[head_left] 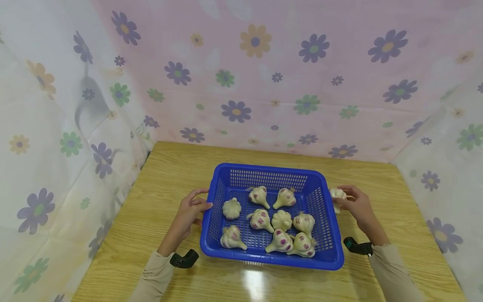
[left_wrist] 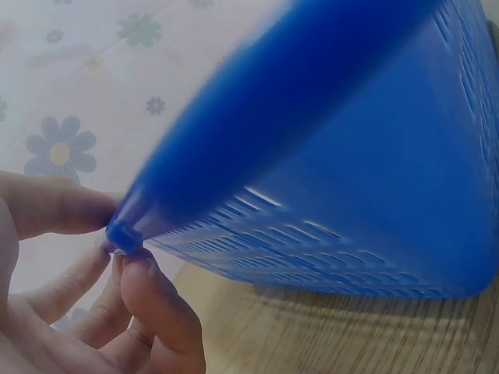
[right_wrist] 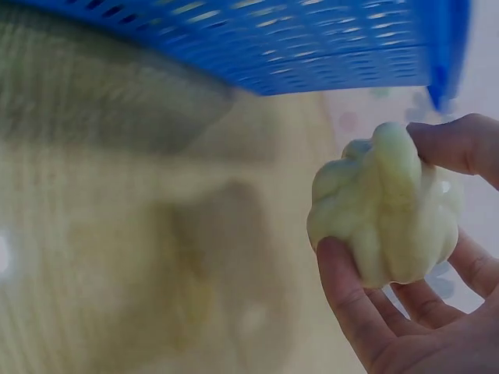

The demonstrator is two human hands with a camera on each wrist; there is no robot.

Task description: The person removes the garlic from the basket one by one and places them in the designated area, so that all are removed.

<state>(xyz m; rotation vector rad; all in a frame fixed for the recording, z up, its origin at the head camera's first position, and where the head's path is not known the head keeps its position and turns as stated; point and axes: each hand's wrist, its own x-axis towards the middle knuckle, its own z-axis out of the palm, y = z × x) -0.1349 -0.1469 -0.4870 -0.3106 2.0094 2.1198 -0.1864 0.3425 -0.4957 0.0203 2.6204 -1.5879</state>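
Observation:
A blue plastic basket [head_left: 264, 259] with slotted walls stands before me in the head view. Several garlic bulbs lie inside, most purple-streaked like the bulb [head_left: 260, 219] near the middle; a plain pale bulb [head_left: 232, 208] sits at the left. My left hand [head_left: 188, 212] pinches the basket's left rim between thumb and fingers, as the left wrist view shows close up. Just outside the right wall, my right hand [head_left: 356, 205] holds another pale garlic bulb [right_wrist: 390, 210]. Its thumb and fingers press the bulb's sides, and in the right wrist view it hangs above the table.
The wood-grain table [head_left: 166, 172] carries the basket. A flower-printed cloth [head_left: 264, 84] rises behind it and also along both sides. Dark wrist devices, such as the left one [head_left: 184, 259], sit near the cuffs of both beige sleeves.

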